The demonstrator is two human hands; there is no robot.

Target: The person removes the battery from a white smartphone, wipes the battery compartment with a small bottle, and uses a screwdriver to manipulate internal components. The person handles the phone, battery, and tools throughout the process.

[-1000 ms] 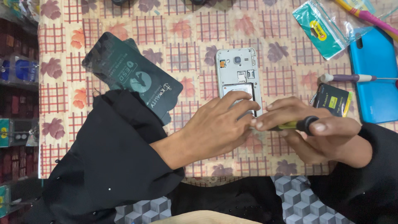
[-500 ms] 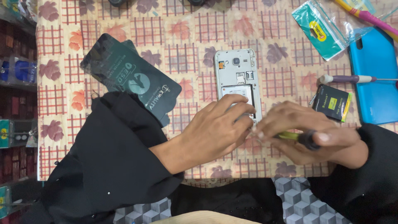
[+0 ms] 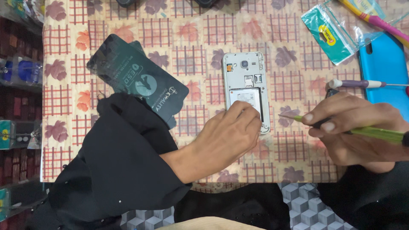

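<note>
Phone lies lengthwise, camera end away, under left hand.

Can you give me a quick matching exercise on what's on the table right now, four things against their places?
Things:
1. opened phone
2. green-handled screwdriver
3. dark pouch
4. blue phone cover

Places:
A. at the table's right edge
B. held in the right hand, tip pointing toward the phone
C. mid-table, lower end under the left hand
D. left of the phone, partly under the black sleeve

Pairs: 1-C, 2-B, 3-D, 4-A
</note>
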